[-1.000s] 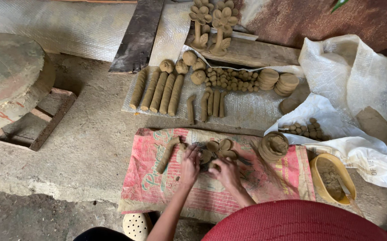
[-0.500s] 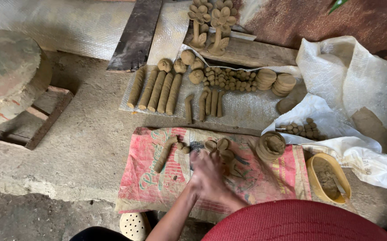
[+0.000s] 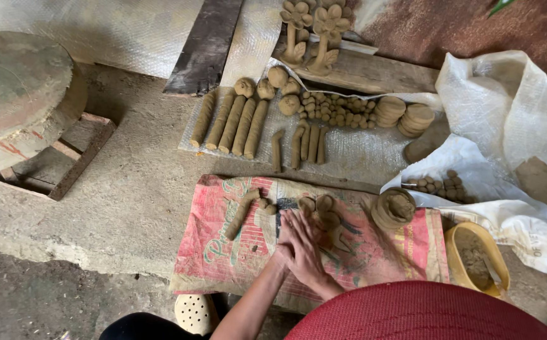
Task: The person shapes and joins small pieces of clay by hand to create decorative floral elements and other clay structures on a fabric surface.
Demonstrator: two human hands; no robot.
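Left of my hands a clay roll (image 3: 241,214) lies on the pink sack (image 3: 223,252). Both hands have come together since a moment ago: left hand (image 3: 292,242) over right hand (image 3: 311,258), flat, pressing, no grip closed on anything. The clay flower piece (image 3: 324,211) sits just beyond my fingertips.

Soft, even daylight (faint shadows only), sharp focus, no glare.

Both hands pressed flat together, the left hand (image 3: 289,249) and the right hand (image 3: 308,252) overlapping on the red printed sack (image 3: 223,252) spread over the concrete floor (image 3: 128,201). Clay flower petals (image 3: 321,211) sit just beyond the fingertips. A clay roll (image 3: 241,214) lies to the left, a coiled clay piece (image 3: 393,208) to the right, a yellow bowl (image 3: 456,242) further right.
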